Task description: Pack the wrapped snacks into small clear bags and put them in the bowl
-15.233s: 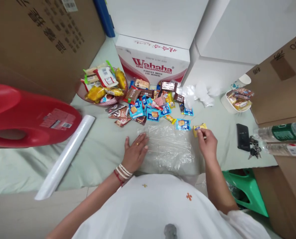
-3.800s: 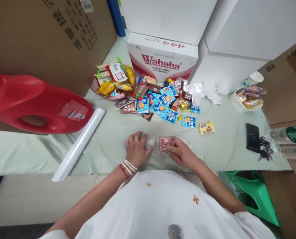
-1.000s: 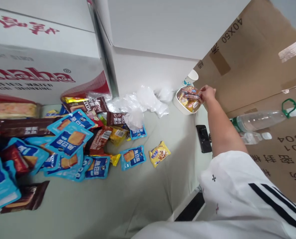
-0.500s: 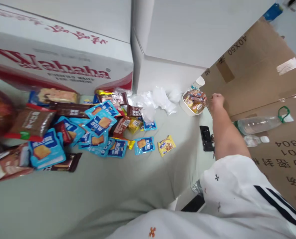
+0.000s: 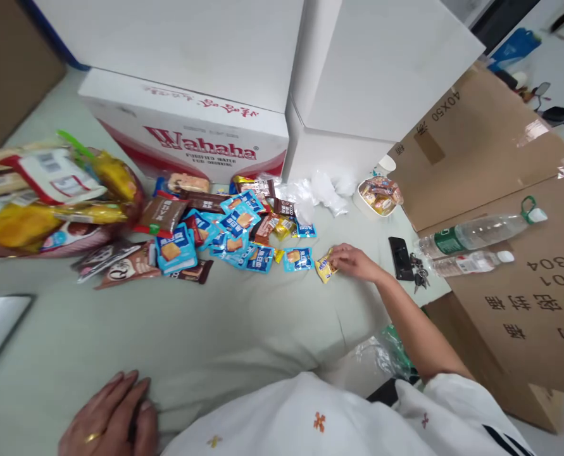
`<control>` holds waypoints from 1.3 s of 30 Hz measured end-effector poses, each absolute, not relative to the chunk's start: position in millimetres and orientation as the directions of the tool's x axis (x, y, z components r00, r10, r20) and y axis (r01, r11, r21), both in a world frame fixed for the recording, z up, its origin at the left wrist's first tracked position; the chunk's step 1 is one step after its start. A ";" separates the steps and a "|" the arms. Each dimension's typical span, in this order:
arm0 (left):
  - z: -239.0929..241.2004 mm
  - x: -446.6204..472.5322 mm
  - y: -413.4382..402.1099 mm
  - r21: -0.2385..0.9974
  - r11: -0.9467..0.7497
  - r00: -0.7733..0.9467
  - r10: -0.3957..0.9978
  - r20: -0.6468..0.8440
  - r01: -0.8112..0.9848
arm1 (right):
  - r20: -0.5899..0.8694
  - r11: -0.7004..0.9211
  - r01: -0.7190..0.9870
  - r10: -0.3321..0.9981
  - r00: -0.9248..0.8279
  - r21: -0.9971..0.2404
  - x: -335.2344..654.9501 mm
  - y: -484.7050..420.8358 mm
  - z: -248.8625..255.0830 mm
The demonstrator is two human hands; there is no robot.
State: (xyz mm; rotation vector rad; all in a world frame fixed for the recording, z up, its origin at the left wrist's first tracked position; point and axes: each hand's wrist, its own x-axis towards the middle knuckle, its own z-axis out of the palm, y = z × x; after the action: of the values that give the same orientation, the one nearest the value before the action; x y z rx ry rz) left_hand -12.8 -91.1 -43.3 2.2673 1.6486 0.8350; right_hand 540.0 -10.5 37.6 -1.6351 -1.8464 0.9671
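My right hand [image 5: 352,261] is at a small yellow cookie packet [image 5: 325,270], fingers closed over its right edge; the packet still lies on the pale green tabletop [image 5: 253,310]. Just left of it is a blue toast-snack packet [image 5: 297,259], beside a heap of more blue packets [image 5: 235,243] and brown wrapped snacks [image 5: 162,214]. My left hand [image 5: 113,418] rests flat on the table at the lower left, a ring on one finger, holding nothing. Toward the back right stands a white tub [image 5: 366,206] with wrapped snacks [image 5: 381,193] inside.
A large basket [image 5: 134,183] of packaged snacks stands at the left. Behind the heap are a Wahaha carton [image 5: 191,142] and crumpled clear plastic [image 5: 326,193]. A black phone [image 5: 399,258], keys [image 5: 419,273] and two plastic bottles [image 5: 476,233] lie right, near cardboard [image 5: 490,183].
My right hand has moved from beside the white tub leftward and nearer to the yellow packet. My left hand has come into view. The camera view has turned left.
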 end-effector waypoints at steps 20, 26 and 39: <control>31.4 2.8 -88.1 0.896 -0.085 -0.033 0.993 0.110 0.437 | -0.038 -0.111 0.134 0.888 0.458 -0.985 421.8 8.6 55.9; 39.9 98.5 -35.8 0.997 0.005 0.233 0.972 -0.023 0.079 | -0.409 -0.261 -0.567 0.901 0.148 -0.781 335.3 -70.9 43.2; 25.6 129.2 -12.5 0.976 0.217 0.496 0.848 -0.187 -0.003 | -0.563 -0.508 -0.377 0.825 0.043 -0.774 344.9 -81.5 53.8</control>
State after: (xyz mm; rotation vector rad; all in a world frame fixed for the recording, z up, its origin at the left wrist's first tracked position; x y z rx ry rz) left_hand 129.2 -12.5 25.6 1.2160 0.8794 0.7090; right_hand 344.9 -81.5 53.8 -1.3867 -0.4921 1.6344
